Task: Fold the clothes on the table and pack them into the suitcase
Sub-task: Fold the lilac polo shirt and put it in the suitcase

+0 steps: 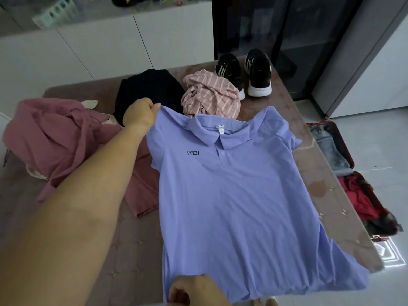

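Here, left hand (141, 115): grip pinching polo shirt (231, 195) shoulder.
Right hand (194, 290): grip pinching the hem.
Shirt: spread on table (136, 250).

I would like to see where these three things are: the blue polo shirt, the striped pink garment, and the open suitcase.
blue polo shirt (231, 195): head view, on the middle of its front.
striped pink garment (209, 94): head view, on the crumpled striped fabric.
open suitcase (344, 146): head view, on its red rim beside the table.

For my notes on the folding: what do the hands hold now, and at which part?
Both hold the blue polo shirt. The left hand pinches its shoulder beside the collar; the right hand grips its bottom hem.
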